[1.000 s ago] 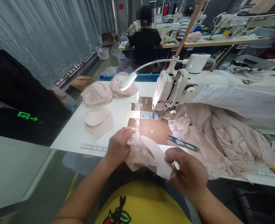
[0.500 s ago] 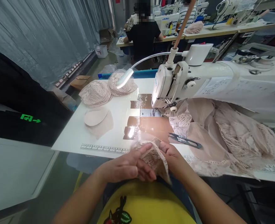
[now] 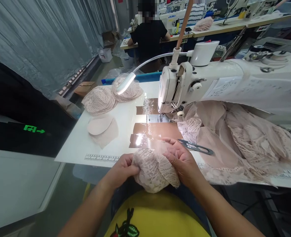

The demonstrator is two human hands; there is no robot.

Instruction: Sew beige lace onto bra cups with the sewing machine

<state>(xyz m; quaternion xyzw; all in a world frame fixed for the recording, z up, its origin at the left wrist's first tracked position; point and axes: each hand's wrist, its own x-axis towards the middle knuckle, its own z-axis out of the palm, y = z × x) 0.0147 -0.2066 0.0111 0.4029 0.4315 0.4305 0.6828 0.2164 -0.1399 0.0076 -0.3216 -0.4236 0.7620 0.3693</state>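
Note:
Both my hands hold a pale pink lace cup piece (image 3: 153,169) at the near edge of the white sewing table (image 3: 125,131). My left hand (image 3: 122,169) pinches its left edge with closed fingers. My right hand (image 3: 181,161) cups the right side, its fingers curled over the lace. Thread snips (image 3: 196,147) lie on the table just beyond my right hand. The sewing machine head (image 3: 175,90) stands further back, with brown tape patches (image 3: 155,130) on the table in front of the needle.
Two lace cup stacks (image 3: 111,95) and flat pink pieces (image 3: 101,127) lie at the table's left. A heap of pink lace fabric (image 3: 239,141) fills the right side. A lit gooseneck lamp (image 3: 125,84) hangs over the table. A person in black (image 3: 149,36) sits at a far table.
The lace piece has been turned and bunched into a rounded shape. My left hand moved from lying over it to gripping its left edge; my right hand opened around the right side.

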